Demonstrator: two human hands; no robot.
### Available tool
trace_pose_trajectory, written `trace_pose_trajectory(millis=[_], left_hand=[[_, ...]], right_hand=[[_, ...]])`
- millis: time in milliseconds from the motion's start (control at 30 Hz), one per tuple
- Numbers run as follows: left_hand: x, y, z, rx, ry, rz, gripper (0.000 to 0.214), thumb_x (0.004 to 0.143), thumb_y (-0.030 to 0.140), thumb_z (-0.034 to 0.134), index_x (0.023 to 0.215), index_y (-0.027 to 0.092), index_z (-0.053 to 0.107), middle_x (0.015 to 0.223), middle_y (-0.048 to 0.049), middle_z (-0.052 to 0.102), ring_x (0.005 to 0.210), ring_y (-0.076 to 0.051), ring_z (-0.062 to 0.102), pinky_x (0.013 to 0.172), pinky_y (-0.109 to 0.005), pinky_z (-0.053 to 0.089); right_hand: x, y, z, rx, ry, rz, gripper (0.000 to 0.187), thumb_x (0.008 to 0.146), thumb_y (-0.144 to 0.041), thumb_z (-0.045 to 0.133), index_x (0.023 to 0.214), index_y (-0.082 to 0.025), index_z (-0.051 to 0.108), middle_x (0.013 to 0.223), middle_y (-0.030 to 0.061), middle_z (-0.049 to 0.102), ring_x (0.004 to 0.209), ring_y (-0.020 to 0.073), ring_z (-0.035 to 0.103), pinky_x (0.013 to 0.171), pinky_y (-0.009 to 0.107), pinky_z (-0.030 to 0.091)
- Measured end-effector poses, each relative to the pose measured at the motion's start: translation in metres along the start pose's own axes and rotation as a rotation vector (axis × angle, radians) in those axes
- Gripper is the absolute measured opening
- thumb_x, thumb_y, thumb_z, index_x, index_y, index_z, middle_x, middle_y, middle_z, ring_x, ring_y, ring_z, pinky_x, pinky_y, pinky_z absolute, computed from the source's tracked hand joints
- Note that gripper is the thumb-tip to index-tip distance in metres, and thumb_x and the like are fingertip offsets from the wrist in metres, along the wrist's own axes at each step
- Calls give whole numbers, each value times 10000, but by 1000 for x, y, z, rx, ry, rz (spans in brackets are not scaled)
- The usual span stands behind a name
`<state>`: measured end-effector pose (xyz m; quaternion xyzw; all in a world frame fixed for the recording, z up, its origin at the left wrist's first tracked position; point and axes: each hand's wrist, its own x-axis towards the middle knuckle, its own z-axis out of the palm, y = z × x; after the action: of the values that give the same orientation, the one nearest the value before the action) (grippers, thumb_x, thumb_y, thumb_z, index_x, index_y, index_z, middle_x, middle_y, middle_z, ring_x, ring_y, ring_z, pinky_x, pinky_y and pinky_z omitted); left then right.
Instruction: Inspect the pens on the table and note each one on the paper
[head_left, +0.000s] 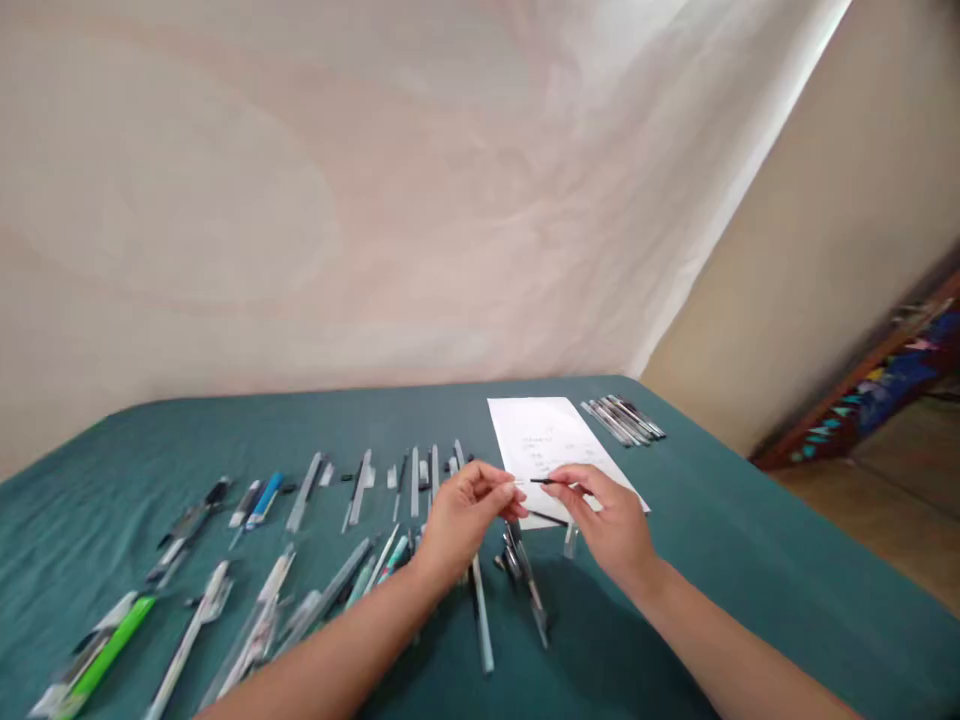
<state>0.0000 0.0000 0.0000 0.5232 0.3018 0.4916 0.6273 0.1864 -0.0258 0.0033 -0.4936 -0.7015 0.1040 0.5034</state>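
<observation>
We hold a black piece (539,481) up over the paper (532,420).
Our right hand (616,522) pinches it, long axis sideways, pointing at our left hand (463,518) just beside, which pinches a pale sliver (519,483).

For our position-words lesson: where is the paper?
In the head view, the paper lies right of centre on the table, partly behind the right hand, left of some pens.

Teal-covered table (705,500) with pens (106,657), paper (536,425)
</observation>
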Motion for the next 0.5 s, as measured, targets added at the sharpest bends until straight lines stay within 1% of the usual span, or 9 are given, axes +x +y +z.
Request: trace_pose_trajectory(millis=[133, 367, 500], left_hand=[[2, 2, 4, -1, -1, -21, 158, 806, 225, 644, 847, 129, 525, 715, -41, 681, 635, -163, 658, 638, -292, 517], [1, 3, 3, 69, 12, -4, 163, 805, 241, 642, 849, 131, 531, 727, -46, 681, 647, -170, 666, 644, -294, 519], [3, 3, 3, 85, 18, -25, 180, 799, 253, 648, 850, 129, 527, 724, -46, 679, 632, -171, 668, 623, -288, 518]], right_hand=[[0, -1, 2, -5, -40, -10, 81, 861, -265, 591, 910, -229, 645, 859, -14, 693, 772, 132, 631, 710, 222, 487], [-1, -4, 0, -25, -56, -24, 66, 850, -261, 609, 892, -230, 649, 841, -8, 695, 736, 144, 627, 706, 243, 475], [0, -5, -1, -22, -62, -24, 68, 853, -266, 606, 889, -230, 651, 838, -9, 695, 737, 142, 625, 705, 240, 471]])
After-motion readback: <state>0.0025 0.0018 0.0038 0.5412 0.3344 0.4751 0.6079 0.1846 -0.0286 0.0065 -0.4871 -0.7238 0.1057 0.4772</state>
